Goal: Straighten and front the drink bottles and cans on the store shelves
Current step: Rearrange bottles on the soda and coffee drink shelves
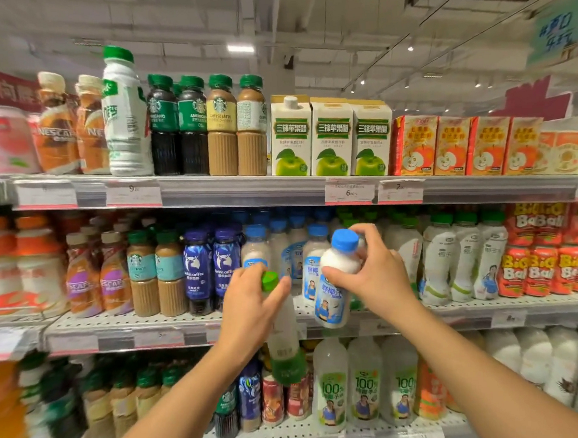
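My left hand (252, 305) grips a tall clear bottle with a light green cap (283, 341) by its neck, held out in front of the middle shelf edge (153, 339). Its green-labelled base hangs down over the lower shelf. My right hand (378, 271) holds a white coconut-drink bottle with a blue cap (335, 283) by its shoulder, tilted to the left just off the shelf front. Behind it stand more blue-capped bottles (257, 248) in rows on the middle shelf.
Green-capped white bottles (466, 258) stand right of my right hand, red Big Ball packs (547, 264) further right. Blue coffee bottles (212, 264) and Starbucks bottles (155, 274) fill the left. Apple vinegar cartons (330, 138) sit on the top shelf; 100% coconut bottles (331, 385) below.
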A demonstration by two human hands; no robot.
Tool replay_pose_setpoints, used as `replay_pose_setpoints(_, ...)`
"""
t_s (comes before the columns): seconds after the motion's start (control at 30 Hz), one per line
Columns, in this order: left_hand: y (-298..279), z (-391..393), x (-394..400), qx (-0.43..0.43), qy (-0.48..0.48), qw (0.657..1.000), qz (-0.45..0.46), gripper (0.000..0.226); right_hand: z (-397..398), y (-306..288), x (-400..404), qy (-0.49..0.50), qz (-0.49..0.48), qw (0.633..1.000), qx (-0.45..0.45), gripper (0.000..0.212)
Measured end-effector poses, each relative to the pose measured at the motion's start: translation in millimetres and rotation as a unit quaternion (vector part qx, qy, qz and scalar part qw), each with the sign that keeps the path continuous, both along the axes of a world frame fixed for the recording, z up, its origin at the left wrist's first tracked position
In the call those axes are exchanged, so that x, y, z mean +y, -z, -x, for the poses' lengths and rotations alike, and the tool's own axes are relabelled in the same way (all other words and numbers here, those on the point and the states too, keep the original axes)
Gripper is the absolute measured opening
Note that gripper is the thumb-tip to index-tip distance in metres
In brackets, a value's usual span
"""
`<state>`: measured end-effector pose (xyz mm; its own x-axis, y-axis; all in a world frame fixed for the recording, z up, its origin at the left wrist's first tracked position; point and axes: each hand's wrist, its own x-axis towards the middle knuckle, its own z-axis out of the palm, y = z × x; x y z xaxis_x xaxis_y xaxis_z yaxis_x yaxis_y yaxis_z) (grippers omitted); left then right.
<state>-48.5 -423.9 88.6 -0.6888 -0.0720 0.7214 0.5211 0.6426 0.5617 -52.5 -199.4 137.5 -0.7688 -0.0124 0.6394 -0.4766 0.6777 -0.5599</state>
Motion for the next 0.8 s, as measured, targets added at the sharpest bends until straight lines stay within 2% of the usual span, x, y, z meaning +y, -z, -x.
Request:
replay_pose_setpoints(0.17,46,5,-22,-0.041,0.005,0.999,0.033,0.043,21,-7,-41,-0.026,-0.038,0.998,-0.029,0.066)
replay_pose_setpoints(0.3,59,10,-34,-0.057,-0.011,0.996,0.072,0.038,42,-8,-65,-0.026,-0.085,0.995,-0.055,0.063)
replay_pose_setpoints(0.4,65,12,-37,-0.049,-0.029,0.994,0.089,0.032,58,-6,-74,-0.012,-0.134,0.989,-0.062,0.07)
replay_pose_setpoints(0.53,73,15,-39,-0.044,-0.043,0.993,0.103,0.042,74,-13,-77,0.012,-0.174,0.981,-0.083,0.08)
replay_pose_setpoints(0.7,83,21,-36,-0.039,-0.066,0.99,0.117,0.051,77,-10,-77,0.044,-0.26,0.964,-0.045,0.076)
replay_pose_setpoints(0.8,83,24,-37,-0.041,-0.089,0.986,0.133,0.053,74,-5,-78,0.065,-0.275,0.959,-0.026,0.076)
